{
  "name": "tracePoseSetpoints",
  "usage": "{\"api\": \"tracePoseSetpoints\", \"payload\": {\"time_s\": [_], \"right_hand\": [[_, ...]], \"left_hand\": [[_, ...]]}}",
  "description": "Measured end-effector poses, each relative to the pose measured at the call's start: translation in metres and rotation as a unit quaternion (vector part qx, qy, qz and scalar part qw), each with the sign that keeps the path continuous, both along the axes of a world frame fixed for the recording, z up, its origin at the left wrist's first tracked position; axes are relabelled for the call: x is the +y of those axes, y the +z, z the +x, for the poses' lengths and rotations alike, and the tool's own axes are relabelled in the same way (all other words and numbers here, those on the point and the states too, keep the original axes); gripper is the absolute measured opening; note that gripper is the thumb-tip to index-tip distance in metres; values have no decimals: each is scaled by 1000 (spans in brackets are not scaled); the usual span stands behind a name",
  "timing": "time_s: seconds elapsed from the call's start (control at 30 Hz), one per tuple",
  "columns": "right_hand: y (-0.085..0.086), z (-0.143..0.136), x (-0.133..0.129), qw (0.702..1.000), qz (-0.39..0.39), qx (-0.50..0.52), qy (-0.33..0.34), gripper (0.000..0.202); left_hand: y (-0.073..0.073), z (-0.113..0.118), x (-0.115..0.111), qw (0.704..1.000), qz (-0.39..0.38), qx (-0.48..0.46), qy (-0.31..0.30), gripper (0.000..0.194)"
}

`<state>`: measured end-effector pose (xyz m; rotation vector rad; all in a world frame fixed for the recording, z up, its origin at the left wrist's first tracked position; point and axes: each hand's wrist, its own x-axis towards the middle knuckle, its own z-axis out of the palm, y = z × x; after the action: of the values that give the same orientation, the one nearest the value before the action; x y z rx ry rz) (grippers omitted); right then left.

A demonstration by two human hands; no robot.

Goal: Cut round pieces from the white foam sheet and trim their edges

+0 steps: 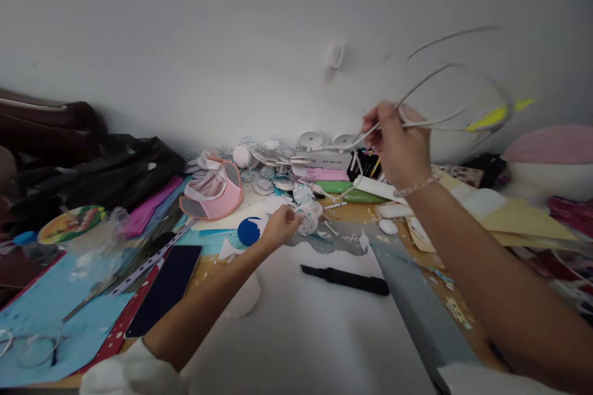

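My right hand (pixel 401 141) is raised above the back of the table, fingers closed around a white cable (pixel 435 73). Loops of it swing out to the right, blurred, with a yellow tag (pixel 495 117) on them. One end of the cable hangs down toward the clutter. My left hand (pixel 282 226) is low over the table, its fingers pinched at the edge of a round white glittery disc (pixel 307 222). A blue round piece (pixel 250 231) lies beside that wrist. In front of both hands, a black utility knife (pixel 345 279) rests on white paper (pixel 315 327).
A dark phone (pixel 164 290), scissors (pixel 92 296) and glasses (pixel 39 345) lie on the left. A pink visor (pixel 217 194) stands at the back among several glittery discs. A green tube (pixel 352 191) lies behind my hands. Paper scraps (pixel 458 311) litter the right side.
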<state>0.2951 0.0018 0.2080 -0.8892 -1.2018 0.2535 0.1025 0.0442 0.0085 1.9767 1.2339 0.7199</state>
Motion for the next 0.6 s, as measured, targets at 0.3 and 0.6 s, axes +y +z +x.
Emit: {"api": "tracePoseSetpoints", "payload": {"time_s": [0.3,0.6], "right_hand": [[49,-26,-40,985,-39,88,144,28],[-39,-87,-1,912,-331,-33,239,25]], "left_hand": [[53,-13,6,984,-60,-167,-26,53],[127,-47,-33,913,-193,-211,-291,40]]}}
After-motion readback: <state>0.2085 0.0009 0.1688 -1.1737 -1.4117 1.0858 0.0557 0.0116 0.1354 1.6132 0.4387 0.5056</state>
